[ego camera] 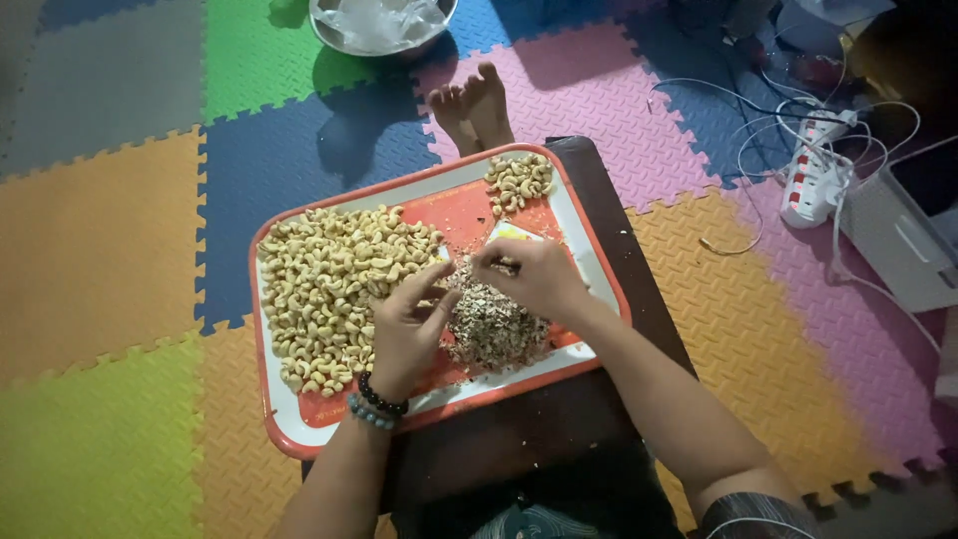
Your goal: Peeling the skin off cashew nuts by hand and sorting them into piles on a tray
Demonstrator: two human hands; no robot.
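On the person's lap sits a red-rimmed tray [299, 424] with a white border and an orange middle, tilted so its long side runs from 8 o'clock to 2 o'clock. At 9 o'clock on the tray lies a large heap of pale cashews [329, 289], and at 1 o'clock a small cluster of cashews [519, 180] sits apart near the far corner. Between them, toward 5 o'clock, a mound of brownish husk bits [494, 329] covers the tray's centre. The left hand [404, 329], with 2 bead bracelets [376, 401] on its wrist, rests at the edge of the large heap, fingers half curled and narrow; whether it pinches a nut I cannot tell. The right hand [529, 274] hovers over the husk mound, its fingertips closed on a single nut [504, 264]. At 12 o'clock beyond the tray, 2 bare feet [474, 105] rest on coloured foam mats [100, 250], and a metal bowl [384, 28] stands farther out. At 2 o'clock, a white power strip [813, 170] lies among tangled cables.
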